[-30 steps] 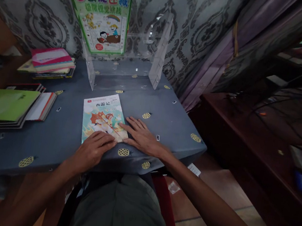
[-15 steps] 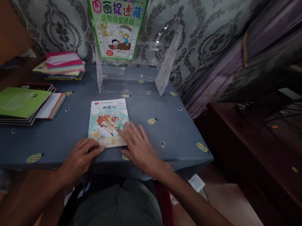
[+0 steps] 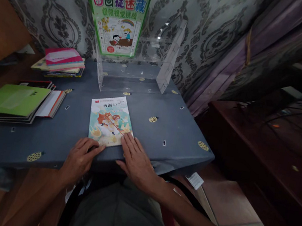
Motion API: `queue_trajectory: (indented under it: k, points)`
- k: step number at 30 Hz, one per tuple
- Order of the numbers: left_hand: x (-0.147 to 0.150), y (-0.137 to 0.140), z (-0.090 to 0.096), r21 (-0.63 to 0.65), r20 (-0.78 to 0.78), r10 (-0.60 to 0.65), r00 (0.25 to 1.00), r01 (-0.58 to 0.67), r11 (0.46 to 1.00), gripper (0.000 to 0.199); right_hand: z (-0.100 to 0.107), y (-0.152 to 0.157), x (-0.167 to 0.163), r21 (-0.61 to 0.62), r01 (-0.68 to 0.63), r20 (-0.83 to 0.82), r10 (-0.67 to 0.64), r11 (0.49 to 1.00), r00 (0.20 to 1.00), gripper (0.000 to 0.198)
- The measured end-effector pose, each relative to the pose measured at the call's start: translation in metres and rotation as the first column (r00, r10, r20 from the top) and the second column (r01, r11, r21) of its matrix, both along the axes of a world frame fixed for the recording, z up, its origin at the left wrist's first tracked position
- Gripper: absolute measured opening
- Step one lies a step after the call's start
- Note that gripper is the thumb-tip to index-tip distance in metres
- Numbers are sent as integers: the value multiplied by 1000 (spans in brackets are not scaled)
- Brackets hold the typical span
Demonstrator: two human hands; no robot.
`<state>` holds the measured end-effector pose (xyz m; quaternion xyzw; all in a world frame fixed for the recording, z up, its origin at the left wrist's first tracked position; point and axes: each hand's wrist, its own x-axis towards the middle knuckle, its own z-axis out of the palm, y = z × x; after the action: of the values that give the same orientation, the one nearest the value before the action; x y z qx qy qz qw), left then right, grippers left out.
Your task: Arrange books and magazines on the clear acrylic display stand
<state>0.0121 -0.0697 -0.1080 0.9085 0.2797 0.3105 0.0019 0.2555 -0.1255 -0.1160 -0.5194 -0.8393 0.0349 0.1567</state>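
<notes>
A thin picture book [image 3: 109, 122] with a pale blue-green cover and a cartoon figure lies flat and closed near the table's front edge. At its lower left corner, my left hand [image 3: 79, 158] has its fingers curled and its thumb against the corner; the curled fingertips are partly hidden. My right hand [image 3: 138, 160] lies flat over the lower right corner, fingers stretched out together on the cover and thumb apart. Behind the book stands a clear acrylic rack [image 3: 169, 65] holding an upright green-bordered book [image 3: 122, 19].
The table [image 3: 182, 132] has a blue-grey cloth with a pineapple print. To the left lie a stack topped by a green book [image 3: 15, 99] and a stack topped by a pink book [image 3: 63, 57]. A dark red cabinet [image 3: 237, 140] stands to the right, beside a purple curtain [image 3: 220, 78].
My right hand has slid down and towards me along the book's right side, showing more of the cover. The left hand stays at the corner. The view has tilted slightly downwards.
</notes>
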Motion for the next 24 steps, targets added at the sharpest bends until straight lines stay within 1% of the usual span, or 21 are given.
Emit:
queue_trajectory:
  k: [4,8,11,14,16,18,21,24]
  points:
    - [1,0,3,-11,6,-3,1000,3,1000,45,-3,-4,8,-1,46,14,-46,999,999,74]
    - [12,9,12,-83,-4,-19,1000,18,996,34,-5,-4,5,19,66,15,-66,998,998,74]
    - [30,26,15,-116,-123,-87,989,72,991,34,-7,-4,4,48,82,16,-83,995,996,72]
    - [53,52,12,-135,-249,-126,960,95,986,39,-10,-4,5,81,78,23,-80,994,997,72]
    - [69,73,10,-153,-315,-113,942,67,986,42,-12,-4,5,99,72,21,-75,992,997,72]
    - [85,93,11,-184,-385,-77,920,5,983,47,-13,-4,5,109,70,15,-72,992,997,74]
    - [105,120,18,-222,-475,-21,880,-97,970,51,-14,-5,5,120,75,9,-77,990,997,76]
    - [118,138,24,-235,-516,18,856,-162,958,52,-16,-5,4,127,83,-5,-83,988,997,78]
